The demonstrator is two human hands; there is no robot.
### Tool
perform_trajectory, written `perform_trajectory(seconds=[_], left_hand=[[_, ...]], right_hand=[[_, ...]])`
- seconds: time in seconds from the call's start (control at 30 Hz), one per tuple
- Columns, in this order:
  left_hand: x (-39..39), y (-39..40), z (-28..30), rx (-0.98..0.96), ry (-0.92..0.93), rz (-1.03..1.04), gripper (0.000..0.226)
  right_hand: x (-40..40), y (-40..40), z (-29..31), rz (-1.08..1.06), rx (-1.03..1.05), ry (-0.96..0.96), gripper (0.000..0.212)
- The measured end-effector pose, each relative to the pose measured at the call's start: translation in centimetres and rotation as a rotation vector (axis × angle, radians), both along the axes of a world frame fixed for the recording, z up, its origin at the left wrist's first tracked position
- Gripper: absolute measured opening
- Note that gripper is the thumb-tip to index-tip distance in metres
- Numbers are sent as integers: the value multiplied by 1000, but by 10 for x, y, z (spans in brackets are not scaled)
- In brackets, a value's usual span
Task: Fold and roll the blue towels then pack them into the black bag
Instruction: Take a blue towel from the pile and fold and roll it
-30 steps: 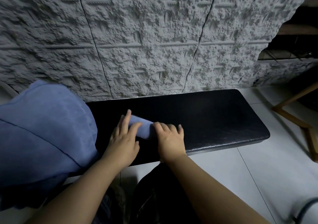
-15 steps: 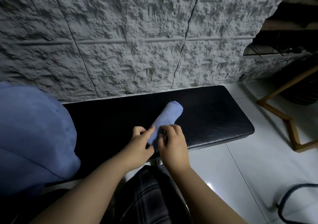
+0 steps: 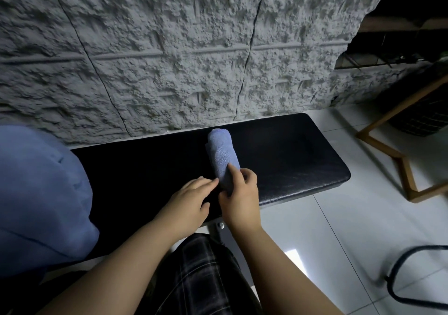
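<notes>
A rolled blue towel (image 3: 221,153) lies on the black padded bench (image 3: 291,159), its long axis pointing away from me. My right hand (image 3: 240,198) grips the near end of the roll, fingers curled round it. My left hand (image 3: 191,198) lies just left of that end, its fingertips touching the roll's near edge. A heap of loose blue towels (image 3: 41,193) covers the bench's left end. No black bag can be told apart in this view.
A rough grey textured wall (image 3: 169,48) rises right behind the bench. White tiled floor (image 3: 351,230) lies to the right, with a wooden frame leg (image 3: 392,159) and a black curved tube (image 3: 397,280). My checked shorts (image 3: 201,278) show at the bottom.
The roll has swung from slanting right to pointing straight away from me. My right hand now wraps its near end. The view has shifted slightly to the left.
</notes>
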State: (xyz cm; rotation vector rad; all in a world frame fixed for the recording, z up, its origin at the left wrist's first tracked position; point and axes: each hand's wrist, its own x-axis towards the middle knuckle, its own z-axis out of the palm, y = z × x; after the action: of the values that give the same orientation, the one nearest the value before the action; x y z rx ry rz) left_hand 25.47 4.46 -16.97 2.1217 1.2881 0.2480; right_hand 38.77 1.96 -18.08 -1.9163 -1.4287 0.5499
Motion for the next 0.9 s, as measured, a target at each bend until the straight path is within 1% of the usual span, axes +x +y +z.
perform_trajectory(seconds=[0.07, 0.13, 0.3, 0.53, 0.7, 0.9], left_hand=[[-1, -1, -3, 5, 57, 37, 55], [-4, -4, -5, -30, 110, 49, 53], [-1, -5, -6, -35, 144, 80, 46], [11, 0, 2, -98, 267, 56, 50], [10, 3, 3, -124, 259, 58, 49], [9, 1, 1, -112, 254, 41, 51]], right_hand=[[9, 2, 1, 4, 3, -23, 59], [20, 4, 1, 5, 14, -53, 58], [55, 9, -5, -131, 34, -81, 50], [107, 21, -6, -259, 47, -167, 49], [140, 31, -4, -355, 4, -167, 49], [171, 40, -2, -408, -31, -219, 48]])
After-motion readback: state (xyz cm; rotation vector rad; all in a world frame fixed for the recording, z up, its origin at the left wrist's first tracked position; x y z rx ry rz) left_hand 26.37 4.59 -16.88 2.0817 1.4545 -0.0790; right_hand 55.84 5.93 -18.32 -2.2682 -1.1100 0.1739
